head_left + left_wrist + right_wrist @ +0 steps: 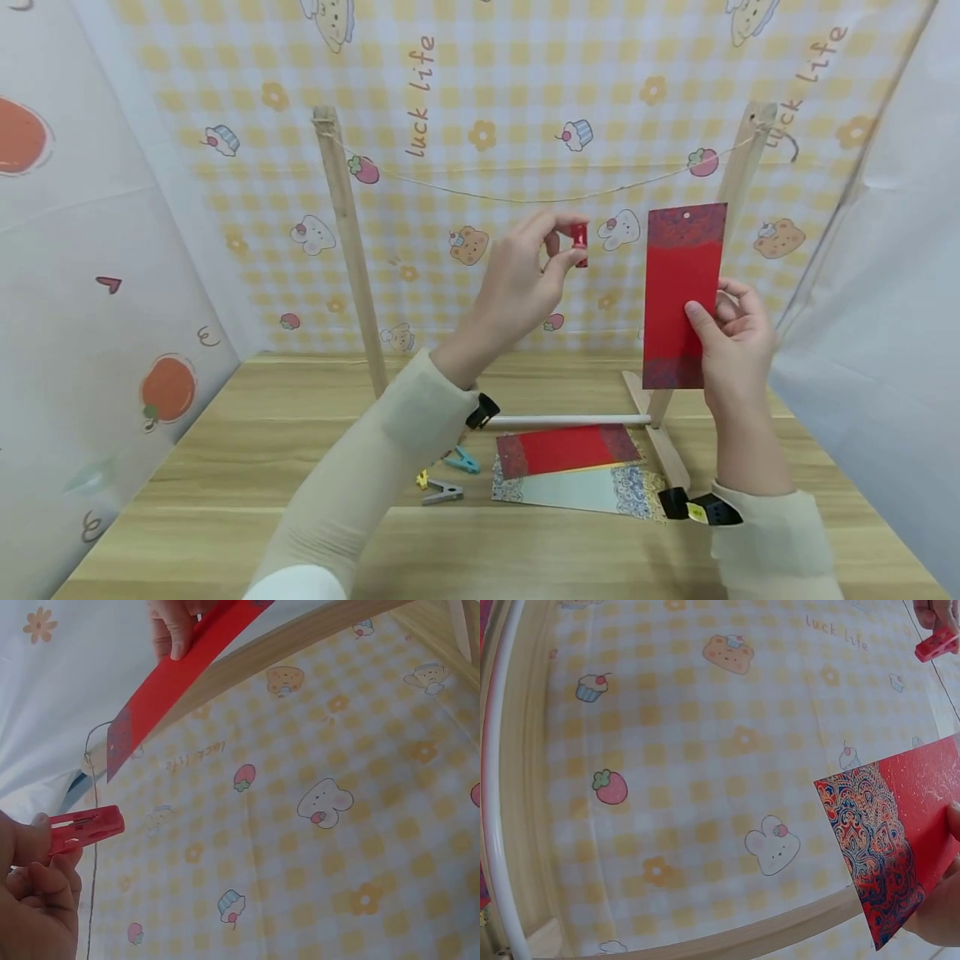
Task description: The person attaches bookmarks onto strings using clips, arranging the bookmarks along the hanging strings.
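Observation:
My left hand [522, 279] pinches a red clothespin [580, 244] between thumb and fingertips, a little below the sagging string [525, 201]. In the left wrist view the clothespin [88, 826] points to the right, near the string. To the right, my right hand [738, 350] holds a red card [682, 292] upright by its right side, thumb on the front. The card has dark patterned ends and a small hole near its top. Its patterned lower end [877, 855] shows in the right wrist view. Card and clothespin are apart.
The string runs between two wooden posts [347, 225], joined low by a white rod [570, 420]. On the table [225, 500] lie another red card [566, 450], a pale blue patterned card [570, 490], a teal clothespin [462, 460], a grey clothespin [443, 492] and a small yellow piece [422, 479].

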